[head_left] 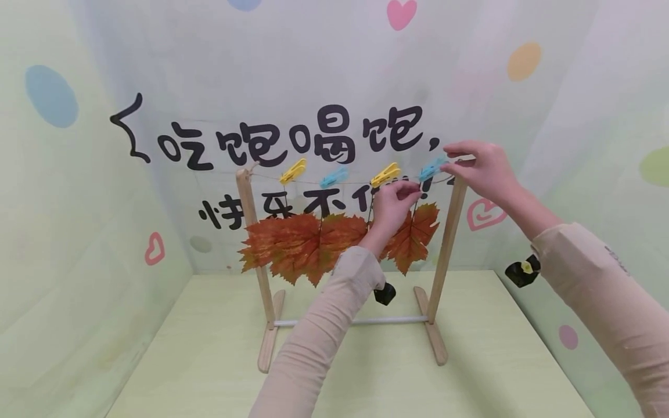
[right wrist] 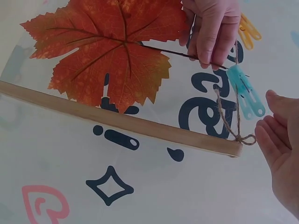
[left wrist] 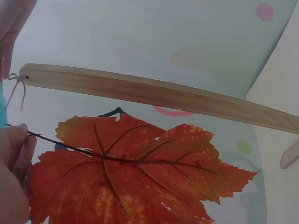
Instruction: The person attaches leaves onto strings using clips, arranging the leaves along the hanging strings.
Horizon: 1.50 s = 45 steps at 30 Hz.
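At the right end of a twine line, a blue clothespin clips the dark stem of an orange-red artificial maple leaf. My left hand pinches that stem between thumb and fingers just below the clip; the left wrist view shows the leaf hanging from it. Beside the clothespin's handle ends is my right hand, thumb and fingers apart, with a small gap to the clip. Further left along the line are a yellow clothespin, a blue one and another yellow one, above several overlapping leaves.
The line is tied to two wooden posts, the left post and the right post. A white crossbar joins their feet on the pale table. Behind hangs a printed backdrop with black characters.
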Each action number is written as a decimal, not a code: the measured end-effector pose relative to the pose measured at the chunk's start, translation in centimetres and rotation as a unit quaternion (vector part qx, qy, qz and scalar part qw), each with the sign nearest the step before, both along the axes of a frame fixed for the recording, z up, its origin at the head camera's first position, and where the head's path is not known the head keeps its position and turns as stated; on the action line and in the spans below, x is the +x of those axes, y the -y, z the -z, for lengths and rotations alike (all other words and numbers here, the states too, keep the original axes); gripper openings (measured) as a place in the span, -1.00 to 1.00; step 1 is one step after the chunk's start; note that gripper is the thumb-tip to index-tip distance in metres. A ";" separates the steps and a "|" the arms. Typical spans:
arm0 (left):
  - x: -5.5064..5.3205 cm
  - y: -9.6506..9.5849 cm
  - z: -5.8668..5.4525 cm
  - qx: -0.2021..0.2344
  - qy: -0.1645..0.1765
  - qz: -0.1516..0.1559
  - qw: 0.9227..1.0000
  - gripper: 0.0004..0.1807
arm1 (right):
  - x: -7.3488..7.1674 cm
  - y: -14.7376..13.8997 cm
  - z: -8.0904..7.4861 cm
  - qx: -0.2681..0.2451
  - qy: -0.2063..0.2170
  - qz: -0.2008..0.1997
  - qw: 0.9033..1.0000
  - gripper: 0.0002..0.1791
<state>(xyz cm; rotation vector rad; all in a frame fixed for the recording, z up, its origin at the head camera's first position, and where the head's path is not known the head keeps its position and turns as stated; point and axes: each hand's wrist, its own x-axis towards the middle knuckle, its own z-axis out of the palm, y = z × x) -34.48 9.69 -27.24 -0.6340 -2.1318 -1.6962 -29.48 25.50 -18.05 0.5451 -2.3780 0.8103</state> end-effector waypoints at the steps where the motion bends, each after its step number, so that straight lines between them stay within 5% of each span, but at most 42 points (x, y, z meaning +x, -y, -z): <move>1: 0.0 0.0 0.0 -0.001 -0.002 0.000 1.000 -0.82 | 0.1 0.0 0.0 0.000 -0.008 0.001 1.000 -0.61; 8: 0.4 0.4 0.0 0.009 -0.040 -0.011 0.999 -0.83 | 0.4 -0.4 0.5 -0.008 -0.076 -0.012 0.997 -0.61; 17: 2.2 1.7 0.1 0.013 -0.071 0.041 0.997 -0.83 | 1.2 -1.2 1.7 -0.015 -0.095 -0.033 0.995 -0.57; 28: 4.4 7.5 2.2 0.004 -0.065 0.082 0.995 -0.76 | 2.0 -2.0 6.2 -0.011 -0.099 -0.073 0.992 -0.55; 34: 6.9 11.2 2.9 -0.012 -0.058 0.052 0.997 -0.77 | 1.5 -2.6 9.0 -0.012 -0.109 -0.075 0.991 -0.57; 38: 6.2 14.2 5.5 -0.032 -0.095 0.013 0.995 -0.78 | 1.6 -3.2 11.2 -0.029 -0.088 -0.070 0.993 -0.55; 41: 5.4 16.8 7.7 -0.062 -0.148 -0.024 0.987 -0.80 | 1.9 -3.8 12.9 -0.032 -0.083 -0.060 0.994 -0.53; 45: 5.7 20.3 9.6 -0.115 -0.208 -0.081 0.968 -0.82 | 2.4 -4.7 15.1 -0.032 -0.080 -0.038 0.996 -0.53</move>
